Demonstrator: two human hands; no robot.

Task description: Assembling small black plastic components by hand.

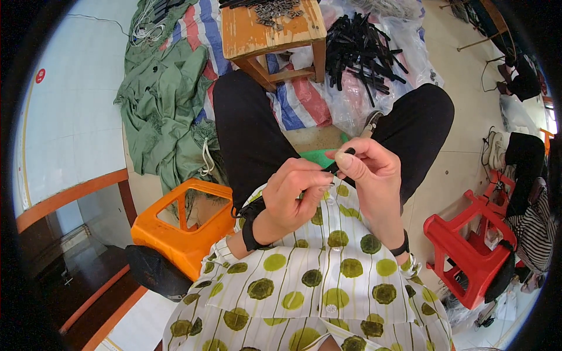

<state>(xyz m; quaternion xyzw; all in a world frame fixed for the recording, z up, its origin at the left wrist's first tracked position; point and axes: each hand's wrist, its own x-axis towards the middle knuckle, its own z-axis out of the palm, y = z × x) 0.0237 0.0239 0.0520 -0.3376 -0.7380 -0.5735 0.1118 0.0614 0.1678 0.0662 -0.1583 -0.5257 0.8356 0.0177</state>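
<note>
Above my lap, both hands meet at a short black strip (346,155), narrow and webbing-like. My right hand (374,175) pinches its upper end between thumb and index finger. Close beside it, my left hand (294,194) has its fingers pressed together on the strip's lower end. A tiny shiny bit shows at the left fingertips, too small to name. Behind the hands lies something green (318,157), partly hidden. On the wooden stool (275,44) ahead sits a heap of small metal clips (278,10). A pile of black strips (363,52) lies to its right.
Striped plastic sheeting (298,102) and crumpled green cloth (161,105) cover the floor ahead and left. An orange plastic stool (184,225) stands by my left side, a red one (468,245) at right. Other people's legs (524,161) show at the far right.
</note>
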